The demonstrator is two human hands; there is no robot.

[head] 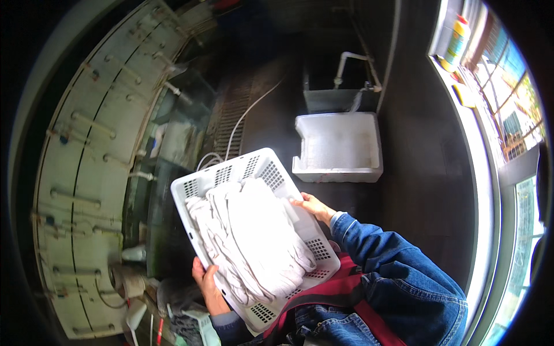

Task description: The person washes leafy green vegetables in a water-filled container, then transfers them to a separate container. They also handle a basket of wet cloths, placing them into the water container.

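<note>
A white perforated plastic basket point(318, 229) is held tilted in front of my body, with a bundle of folded white cloth point(259, 233) lying in it. My left hand point(210, 283) grips the rim on the basket's near left side, its thumb over the edge. On the opposite side my right hand point(315, 206) holds the rim, fingers partly over the edge. The cloth is overexposed, so its folds show mainly on its left part. The basket's underside is hidden.
A white foam box point(339, 171) with a notched left wall stands ahead, below a white pipe point(341, 71) and a dark basin. A hose point(242, 119) runs past a floor grate point(229, 116). Tanks line the left; a yellow bottle point(456, 45) stands on the right windowsill.
</note>
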